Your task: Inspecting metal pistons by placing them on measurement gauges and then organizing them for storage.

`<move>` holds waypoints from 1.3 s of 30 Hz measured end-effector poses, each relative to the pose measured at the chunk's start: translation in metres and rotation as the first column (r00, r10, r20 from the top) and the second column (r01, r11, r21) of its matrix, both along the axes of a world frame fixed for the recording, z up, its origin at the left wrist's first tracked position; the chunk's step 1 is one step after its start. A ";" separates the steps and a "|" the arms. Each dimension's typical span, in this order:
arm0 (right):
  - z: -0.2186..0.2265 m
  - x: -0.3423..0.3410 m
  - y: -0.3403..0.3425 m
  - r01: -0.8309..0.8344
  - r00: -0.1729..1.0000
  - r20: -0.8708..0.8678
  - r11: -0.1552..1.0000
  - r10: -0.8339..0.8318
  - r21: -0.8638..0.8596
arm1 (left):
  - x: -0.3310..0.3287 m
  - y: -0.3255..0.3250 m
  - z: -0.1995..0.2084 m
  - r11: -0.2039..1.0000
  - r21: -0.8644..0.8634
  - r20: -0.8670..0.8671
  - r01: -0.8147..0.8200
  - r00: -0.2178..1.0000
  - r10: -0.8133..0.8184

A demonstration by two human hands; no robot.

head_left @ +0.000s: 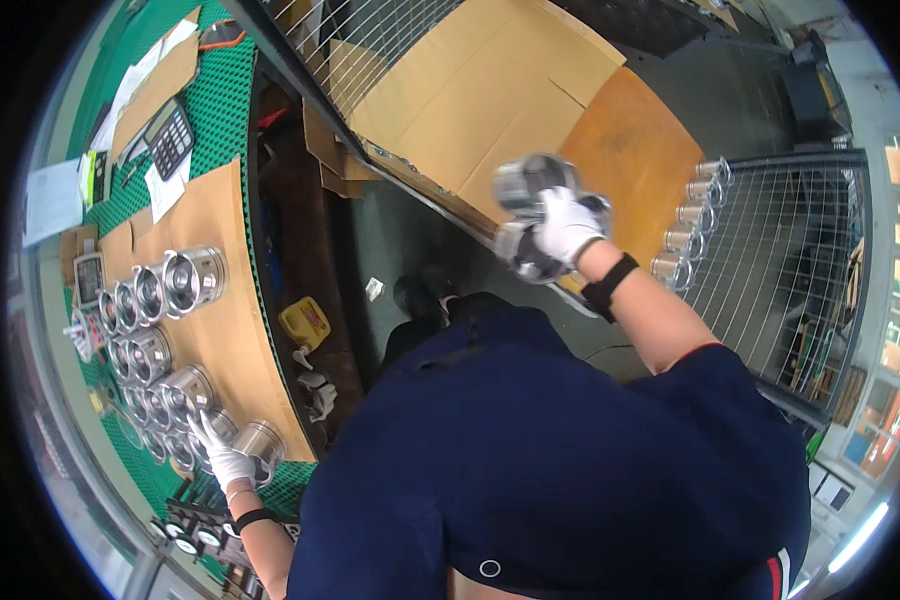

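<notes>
Over the wire cage, my right hand (568, 228) in a white glove is closed on a cluster of shiny piston-like metal cylinders (530, 182). They are smeared by motion, and the glove hides part of them. At the left bench, my gloved left hand (220, 452) reaches in among similar cylinders, its fingers stretched out and touching one (213, 428). Close beside that hand, another metal cylinder (259, 440) lies near the cardboard's edge. Further rows of metal cylinders (192, 280) rest along the cardboard sheet (232, 350).
The cage's inside shows cardboard (470, 90) and a brown board (630, 140), with several cylinders (685, 240) lined up at its right edge. A calculator (170, 138) and papers lie on the green bench mat (220, 85). A yellow container (305, 322) sits under the bench; dial gauges (185, 545) stand lower left.
</notes>
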State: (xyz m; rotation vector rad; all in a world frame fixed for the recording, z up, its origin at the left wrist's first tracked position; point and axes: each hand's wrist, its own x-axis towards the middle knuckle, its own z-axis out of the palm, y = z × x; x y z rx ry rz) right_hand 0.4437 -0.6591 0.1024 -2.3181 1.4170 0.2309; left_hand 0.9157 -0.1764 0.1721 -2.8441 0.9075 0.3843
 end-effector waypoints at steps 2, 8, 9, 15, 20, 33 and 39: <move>-0.004 -0.045 0.004 0.232 0.968 -0.112 0.970 -0.223 0.078 | 0.000 -0.009 0.001 1.000 -0.013 0.035 -0.012 0.999 0.012; -0.036 -0.159 0.069 0.614 0.782 -0.164 0.788 -0.601 0.043 | 0.012 -0.014 -0.006 0.989 -0.106 -0.014 -0.102 0.995 0.101; -0.030 -0.163 0.079 0.675 0.732 -0.217 0.730 -0.646 0.107 | 0.016 -0.007 -0.009 0.988 -0.111 0.009 -0.104 0.994 0.106; -0.036 -0.201 0.148 0.859 0.490 -0.221 0.422 -0.843 0.290 | 0.050 -0.031 -0.024 0.942 -0.145 -0.151 -0.302 0.948 0.281; -0.063 -0.225 0.162 0.884 0.406 -0.161 0.342 -0.900 0.318 | 0.097 -0.019 -0.041 0.870 -0.111 -0.330 -0.481 0.843 0.424; -0.118 -0.246 0.012 0.862 0.506 -0.289 0.459 -0.813 0.216 | 0.014 -0.081 -0.019 0.873 -0.045 -0.553 -0.486 0.740 0.384; -0.141 -0.249 -0.044 0.832 0.535 -0.215 0.467 -0.817 0.299 | -0.064 -0.147 -0.028 0.999 0.001 -0.222 0.038 0.974 -0.037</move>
